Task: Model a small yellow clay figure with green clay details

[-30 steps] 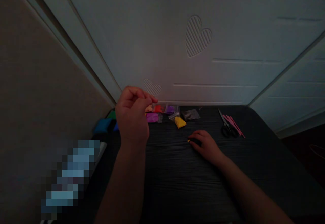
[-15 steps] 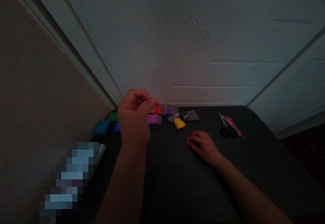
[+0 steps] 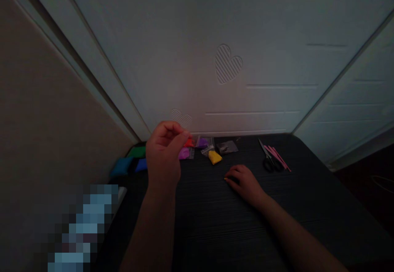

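Observation:
My left hand [image 3: 164,153] is raised over the left part of the dark table, thumb and index finger pinched together; whatever lies between them is too small to make out. My right hand [image 3: 244,183] rests low over the table with its fingertips closed on a tiny yellow piece [image 3: 225,178]. Beyond the right hand lies a yellow lump [image 3: 214,157] in an opened clear bag. Red [image 3: 188,142], purple [image 3: 202,142] and pink [image 3: 184,153] packets lie behind the left hand, partly hidden by it.
Black-handled scissors [image 3: 268,163] and several pink strips [image 3: 278,157] lie at the back right of the table [image 3: 209,227]. A clear bag [image 3: 227,147] is near the back edge. Green [image 3: 137,152], teal [image 3: 122,166] and blue [image 3: 141,165] packets sit at the left. A white panelled surface [image 3: 172,50] rises behind.
The view has tilted up slightly, so the table appears lower. My right fingertips have closed further over the yellow piece, and less of it shows. My left hand keeps its pinch.

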`<action>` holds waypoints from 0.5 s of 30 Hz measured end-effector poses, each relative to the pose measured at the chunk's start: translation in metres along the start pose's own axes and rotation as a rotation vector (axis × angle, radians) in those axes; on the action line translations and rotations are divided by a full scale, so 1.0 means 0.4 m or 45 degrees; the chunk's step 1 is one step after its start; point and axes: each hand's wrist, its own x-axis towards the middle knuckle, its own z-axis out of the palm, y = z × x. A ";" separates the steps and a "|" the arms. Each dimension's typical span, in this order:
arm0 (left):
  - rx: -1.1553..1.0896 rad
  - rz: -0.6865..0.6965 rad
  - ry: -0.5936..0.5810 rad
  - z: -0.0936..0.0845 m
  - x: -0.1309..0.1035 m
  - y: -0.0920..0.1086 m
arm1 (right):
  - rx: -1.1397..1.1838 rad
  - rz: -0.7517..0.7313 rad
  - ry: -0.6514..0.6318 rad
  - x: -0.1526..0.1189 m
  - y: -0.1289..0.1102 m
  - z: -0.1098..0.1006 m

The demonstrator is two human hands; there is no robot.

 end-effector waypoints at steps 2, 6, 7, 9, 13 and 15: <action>-0.006 -0.010 -0.006 0.000 -0.001 0.002 | 0.006 0.004 0.007 -0.002 -0.001 0.000; -0.014 -0.017 -0.009 -0.002 -0.002 0.004 | 0.018 0.010 0.012 -0.003 0.000 0.002; -0.015 -0.015 -0.009 -0.002 -0.002 0.004 | 0.022 0.011 0.013 -0.002 0.001 0.002; -0.014 -0.012 -0.013 -0.003 -0.002 0.004 | 0.030 0.011 0.014 -0.001 0.002 0.003; -0.008 -0.012 -0.019 -0.003 -0.001 0.007 | 0.058 0.010 0.019 0.002 0.002 0.002; -0.011 -0.014 -0.014 -0.002 -0.001 0.008 | 0.077 0.010 0.026 0.001 0.002 0.002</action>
